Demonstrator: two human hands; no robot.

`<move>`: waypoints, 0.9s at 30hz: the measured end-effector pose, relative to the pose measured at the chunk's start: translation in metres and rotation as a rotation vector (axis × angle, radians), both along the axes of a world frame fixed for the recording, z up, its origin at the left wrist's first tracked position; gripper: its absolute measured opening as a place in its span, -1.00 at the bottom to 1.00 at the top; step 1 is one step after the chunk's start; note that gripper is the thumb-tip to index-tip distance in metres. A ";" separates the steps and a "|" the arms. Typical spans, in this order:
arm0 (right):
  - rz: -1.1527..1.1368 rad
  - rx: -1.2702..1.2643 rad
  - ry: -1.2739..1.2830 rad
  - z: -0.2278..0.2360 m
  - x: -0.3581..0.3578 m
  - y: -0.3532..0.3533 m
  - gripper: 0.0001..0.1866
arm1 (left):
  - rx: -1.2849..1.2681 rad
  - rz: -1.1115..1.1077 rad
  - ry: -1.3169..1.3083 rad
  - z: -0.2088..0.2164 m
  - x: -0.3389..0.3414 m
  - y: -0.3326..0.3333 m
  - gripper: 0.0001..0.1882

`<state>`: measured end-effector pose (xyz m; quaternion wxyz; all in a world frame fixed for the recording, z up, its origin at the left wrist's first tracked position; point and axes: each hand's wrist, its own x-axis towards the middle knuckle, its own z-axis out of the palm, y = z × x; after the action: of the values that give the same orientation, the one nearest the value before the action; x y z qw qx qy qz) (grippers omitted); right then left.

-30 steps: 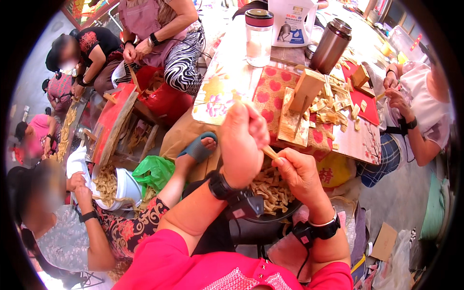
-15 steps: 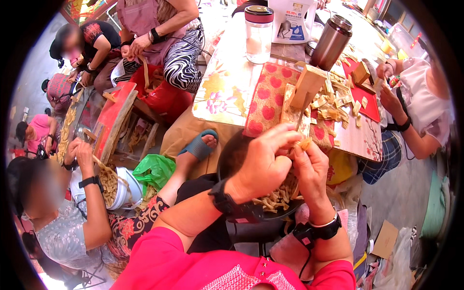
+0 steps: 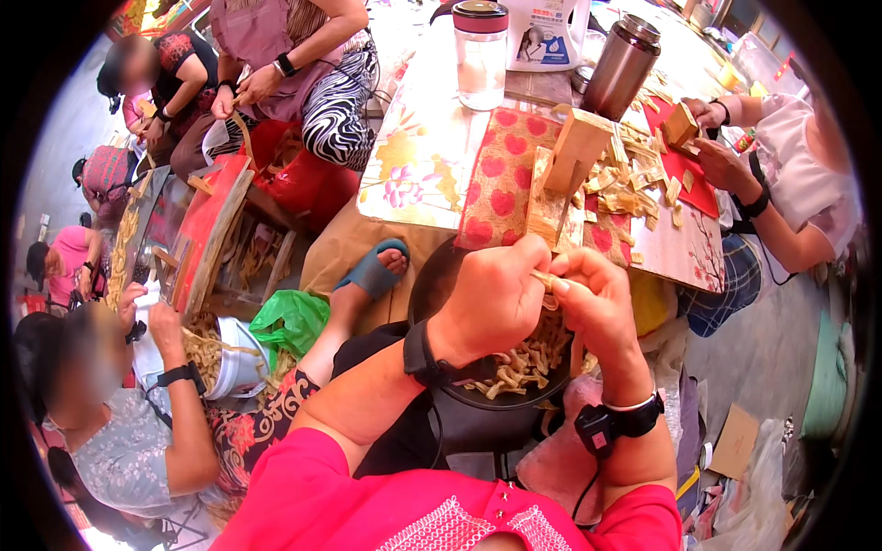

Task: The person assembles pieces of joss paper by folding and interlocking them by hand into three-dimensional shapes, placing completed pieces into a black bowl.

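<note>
Above a dark bowl (image 3: pixel 439 289), both my hands are closed around a short tan strip (image 3: pixel 546 278) that looks soft and bendable. My left hand (image 3: pixel 491 298) makes a fist around one end, its back turned up. My right hand (image 3: pixel 599 298) pinches the strip between thumb and fingertips, and a loose end seems to hang below it. Part of the strip is hidden by my fingers. Many short, twisted tan pieces (image 3: pixel 519 372) lie in the bowl. Just beyond my hands, an upright wooden block (image 3: pixel 579 147) stands on a wooden base at the table edge.
The table bears a heart-patterned mat (image 3: pixel 491 184), loose flat strips (image 3: pixel 634 184), a clear bottle (image 3: pixel 480 69), a metal flask (image 3: pixel 625 69) and a white jug (image 3: pixel 537 32). Co-workers sit left and right. A white bucket (image 3: pixel 243 367) and green bag (image 3: pixel 289 317) stand to the left.
My left hand has turned into a tighter fist, and the strip now shows between both hands. The right co-worker's hands have moved to a wooden block. The view has shifted slightly.
</note>
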<state>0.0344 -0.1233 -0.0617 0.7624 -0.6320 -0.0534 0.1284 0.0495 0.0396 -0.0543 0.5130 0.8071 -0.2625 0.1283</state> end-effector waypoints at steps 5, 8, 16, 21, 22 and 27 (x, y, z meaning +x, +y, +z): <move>0.060 0.138 0.089 -0.008 -0.004 -0.008 -0.84 | -0.030 0.125 -0.027 -0.007 0.007 0.000 -0.95; 0.134 0.555 0.225 -0.020 -0.005 -0.006 -0.83 | 0.031 0.102 0.131 0.006 0.005 0.007 -0.93; 0.012 0.486 0.147 -0.021 -0.001 -0.002 -0.87 | 0.014 -0.149 -0.082 0.004 0.011 0.012 -0.88; 0.025 0.403 0.131 -0.015 -0.002 0.003 -0.90 | 0.078 -0.261 0.187 0.007 0.017 0.022 -0.78; 0.023 0.312 0.078 -0.015 -0.001 0.001 -0.89 | 0.000 -0.301 0.278 0.005 0.018 0.022 -0.77; 0.051 0.370 0.083 -0.011 -0.001 -0.002 -0.79 | -0.293 -0.543 0.891 0.009 0.022 0.025 -0.80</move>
<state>0.0330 -0.1249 -0.0728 0.8636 -0.4736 -0.0604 0.1618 0.0719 0.0643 -0.0451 0.6967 0.6064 -0.1979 -0.3282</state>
